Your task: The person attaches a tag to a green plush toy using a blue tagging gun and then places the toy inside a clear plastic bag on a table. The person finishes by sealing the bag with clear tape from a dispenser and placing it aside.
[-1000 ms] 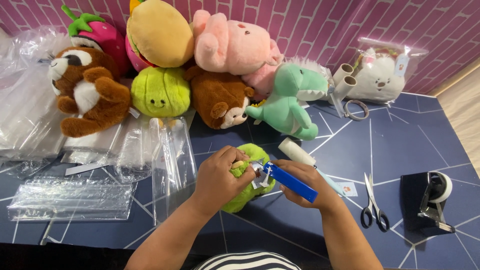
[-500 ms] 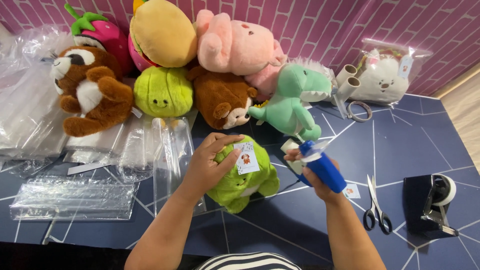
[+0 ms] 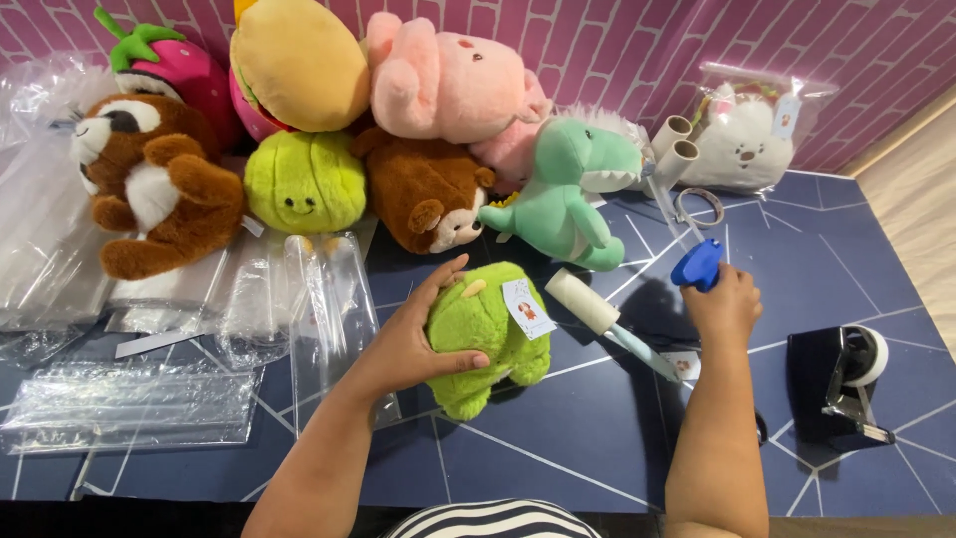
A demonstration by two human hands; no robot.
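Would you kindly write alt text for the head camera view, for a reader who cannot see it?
A person's left hand holds a lime-green plush toy with a paper tag on a dark blue table, while the right hand lifts a blue tool. More plush toys line a purple brick wall, with clear plastic bags at left and a tape dispenser at right.

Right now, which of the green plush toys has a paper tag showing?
The lime-green plush under the left hand, nearest the person. The round green plush and mint dinosaur show none.

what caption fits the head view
Left hand grips a tagged green plush toy; right hand holds a blue plastic tool.
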